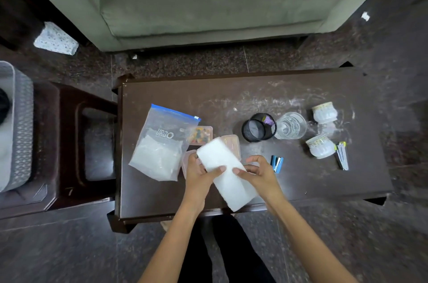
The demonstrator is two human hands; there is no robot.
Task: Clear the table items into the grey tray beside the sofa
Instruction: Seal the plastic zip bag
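A white foam block (225, 170) is held above the front of the dark brown table (301, 185). My left hand (199, 172) grips its left edge and my right hand (259, 172) pinches its right side. A zip bag of white material (159, 146) lies to the left, partly over pink plastic containers (201, 135). Further right stand a black mesh pen cup (258, 127), a clear glass (290, 125), two small patterned white pots (324, 112) (320, 146), a blue stapler (277, 163) and a bundle of pens (342, 155). The grey tray (22, 125) sits at the far left edge.
A dark brown plastic stool (69, 143) stands between the table and the grey tray. A grey-green sofa (208, 0) fills the top of the view. A patterned white cloth (56, 39) lies on the floor by the sofa's left corner.
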